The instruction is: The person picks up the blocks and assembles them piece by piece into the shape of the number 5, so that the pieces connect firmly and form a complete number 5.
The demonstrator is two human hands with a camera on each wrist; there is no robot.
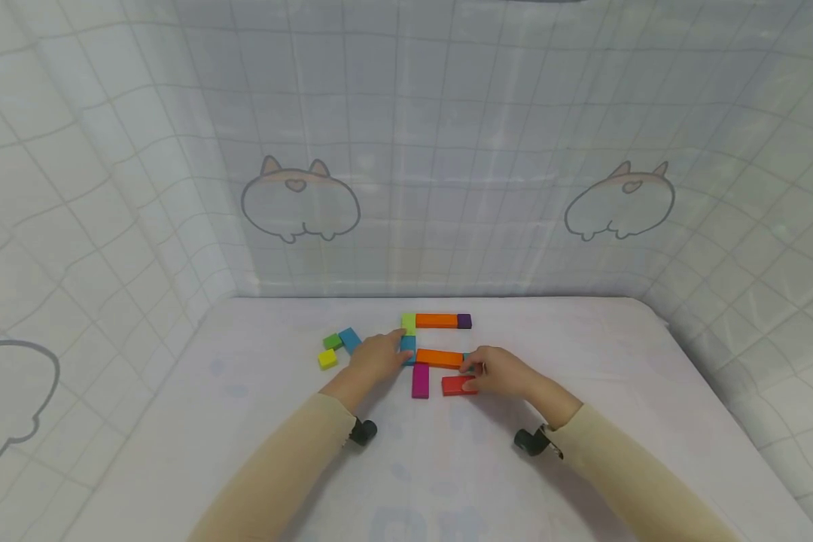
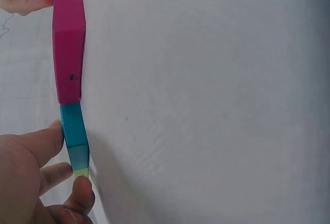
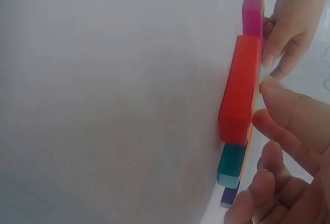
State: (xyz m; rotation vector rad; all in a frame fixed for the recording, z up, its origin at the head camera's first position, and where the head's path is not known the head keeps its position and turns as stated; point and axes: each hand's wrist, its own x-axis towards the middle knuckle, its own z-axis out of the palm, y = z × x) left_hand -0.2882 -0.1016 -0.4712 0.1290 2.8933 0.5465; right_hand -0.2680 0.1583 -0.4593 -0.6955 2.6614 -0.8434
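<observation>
My left hand reaches over a blue block, with its thumb against that block's side and a forefinger by the light green block above it. My right hand is at the right end of a row, its fingers by a small teal block and a long orange block. The right thumb lies close to a red block in front. A magenta block stands below the blue one. The right fingers are loosely bent and partly hide the teal block.
Along the top, another orange block lies between the light green block and a purple block. Left of the left hand lie a second blue block, a green block and a yellow block. A white patterned curtain hangs behind the table.
</observation>
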